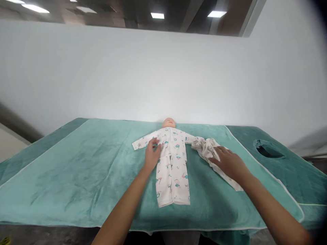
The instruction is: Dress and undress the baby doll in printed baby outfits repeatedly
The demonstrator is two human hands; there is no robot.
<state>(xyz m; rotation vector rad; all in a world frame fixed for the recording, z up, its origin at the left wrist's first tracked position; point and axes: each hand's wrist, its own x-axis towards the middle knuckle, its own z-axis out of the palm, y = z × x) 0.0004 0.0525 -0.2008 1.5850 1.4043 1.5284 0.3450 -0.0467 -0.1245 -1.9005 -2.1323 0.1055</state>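
Note:
A baby doll lies on its back, dressed in a white printed top and matching trousers. Its sleeves are spread to both sides, and the trouser legs point toward me. My left hand is at the left side of the top, fingers curved and thumb apart, with nothing visible in it. To the right of the doll lies a crumpled white garment, one part stretched toward the front right. My right hand rests on this garment with fingers extended; the cloth beneath the palm is hidden.
Everything lies on a light green blanket with pale edging, spread over a darker green cover. An oval opening shows in the cover at the right. A white wall stands behind the table.

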